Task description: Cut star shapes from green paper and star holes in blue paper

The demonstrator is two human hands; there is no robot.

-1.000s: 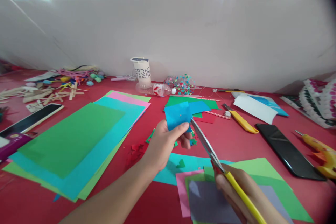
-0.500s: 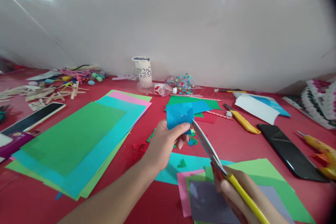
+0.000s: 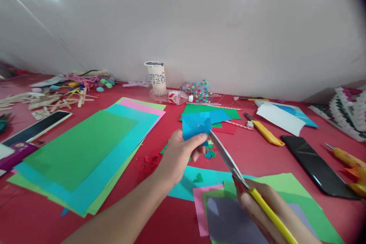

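Observation:
My left hand (image 3: 183, 150) pinches a small piece of blue paper (image 3: 196, 125) between thumb and fingers, above the table. A pair of scissors (image 3: 228, 160) with yellow handles is in my right hand (image 3: 264, 206), its fingers wrapped round them. The blade tips meet the right edge of the blue paper, close to my left thumb. Below my left hand lie red paper stars (image 3: 151, 161) and green and blue paper stars (image 3: 210, 152). Beneath my right hand are overlapping coloured sheets (image 3: 228, 217); a green paper heart (image 3: 198, 177) rests on a turquoise one.
A stack of coloured paper (image 3: 85, 148) covers the left side. Behind stand a white cup (image 3: 156, 76) and a lying plastic bottle (image 3: 175, 97). To the right are a yellow utility knife (image 3: 267, 132), a black phone (image 3: 316, 166) and a yellow glue gun (image 3: 349, 162).
My right hand and the scissor handles have shifted slightly to the right. The blade tips stay at the paper's edge, and my left hand is almost still.

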